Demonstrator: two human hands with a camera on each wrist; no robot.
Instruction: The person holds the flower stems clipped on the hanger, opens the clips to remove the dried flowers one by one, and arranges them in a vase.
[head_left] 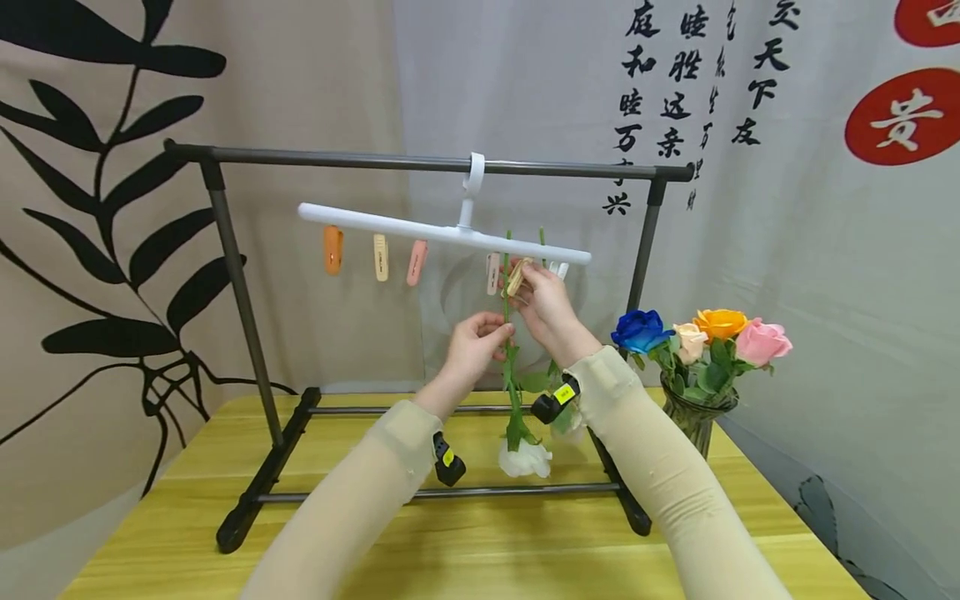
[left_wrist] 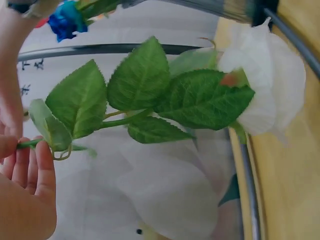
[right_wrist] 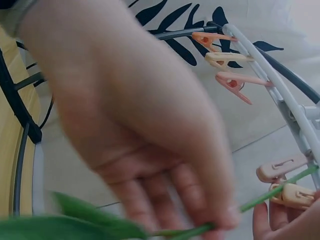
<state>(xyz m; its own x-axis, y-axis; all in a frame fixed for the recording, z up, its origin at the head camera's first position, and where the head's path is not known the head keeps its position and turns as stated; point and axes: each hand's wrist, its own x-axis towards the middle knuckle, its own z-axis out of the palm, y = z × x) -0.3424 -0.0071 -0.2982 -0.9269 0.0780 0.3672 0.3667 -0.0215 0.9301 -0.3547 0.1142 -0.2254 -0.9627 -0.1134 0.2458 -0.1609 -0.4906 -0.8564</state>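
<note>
A white rose [head_left: 525, 458] with a long green stem and leaves [left_wrist: 137, 75] hangs head down below a white clip hanger [head_left: 390, 226]. My left hand [head_left: 471, 346] pinches the stem between thumb and fingers, above the leaves. Higher up, my right hand [head_left: 546, 302] grips a pale yellow clothespin [right_wrist: 295, 196], which tilts under the hanger bar right beside the stem's upper end. A greyish-pink clothespin [head_left: 492, 273] hangs just left of that stem. Another white rose [head_left: 568, 423] hangs upside down behind, partly hidden by my right arm.
The hanger hooks on a dark metal rack [head_left: 322, 157] standing on a wooden table [head_left: 465, 550]. Orange [head_left: 333, 250], cream [head_left: 381, 257] and pink clothespins [head_left: 417, 262] hang along its left half. At right, a glass vase [head_left: 693, 417] holds several colored roses.
</note>
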